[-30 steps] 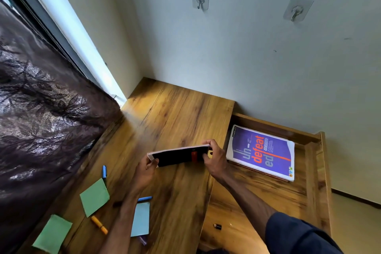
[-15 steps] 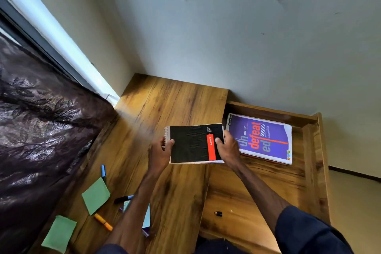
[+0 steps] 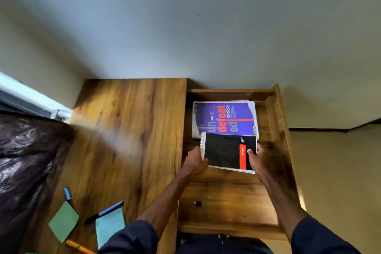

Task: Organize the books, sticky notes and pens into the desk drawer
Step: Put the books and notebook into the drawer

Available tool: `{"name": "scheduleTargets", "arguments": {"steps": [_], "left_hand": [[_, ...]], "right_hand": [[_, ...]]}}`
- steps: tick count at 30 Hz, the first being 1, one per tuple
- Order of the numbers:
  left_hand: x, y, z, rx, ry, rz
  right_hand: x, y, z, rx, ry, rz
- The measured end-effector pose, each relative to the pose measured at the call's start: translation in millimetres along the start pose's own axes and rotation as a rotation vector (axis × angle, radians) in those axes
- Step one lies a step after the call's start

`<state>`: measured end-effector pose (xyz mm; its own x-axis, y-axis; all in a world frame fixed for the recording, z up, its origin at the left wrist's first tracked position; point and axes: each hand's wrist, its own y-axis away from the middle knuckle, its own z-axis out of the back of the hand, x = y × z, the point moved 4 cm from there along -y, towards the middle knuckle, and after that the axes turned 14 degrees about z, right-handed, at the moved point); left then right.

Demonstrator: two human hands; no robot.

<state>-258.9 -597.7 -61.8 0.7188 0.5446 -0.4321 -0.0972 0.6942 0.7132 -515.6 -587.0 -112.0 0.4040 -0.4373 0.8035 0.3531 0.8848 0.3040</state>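
Wooden tabletop [image 3: 127,130]; open drawer [image 3: 226,210] at its right, with a purple book [image 3: 224,117] lying flat at the back. Black spiral notebook [image 3: 223,150] over the drawer, far edge overlapping the purple book, gripped by both hands: left hand [image 3: 194,161] at the spiral side, right hand [image 3: 255,160] at the red-striped side. Near-left tabletop: green sticky note [image 3: 64,221], blue sticky note [image 3: 109,227], blue pen [image 3: 105,211], orange pen [image 3: 79,246]; small black cap [image 3: 198,203] on the drawer floor.

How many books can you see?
2. The purple book lies at the back of the open drawer. The black spiral notebook is held by the left hand and right hand, over the purple book's near edge. More could hide underneath.
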Motion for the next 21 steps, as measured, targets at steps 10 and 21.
{"name": "scheduleTargets", "arguments": {"steps": [10,21], "left_hand": [[25.1,-29.5,-34.4,0.106,0.038,0.308],[39.1,-49.8,-24.7,0.006,-0.027,0.322]], "right_hand": [[-19.1,-2.6,-18.1,0.123,0.095,-0.165],[-16.6,-20.9,-32.9,0.221,0.328,-0.117]]}}
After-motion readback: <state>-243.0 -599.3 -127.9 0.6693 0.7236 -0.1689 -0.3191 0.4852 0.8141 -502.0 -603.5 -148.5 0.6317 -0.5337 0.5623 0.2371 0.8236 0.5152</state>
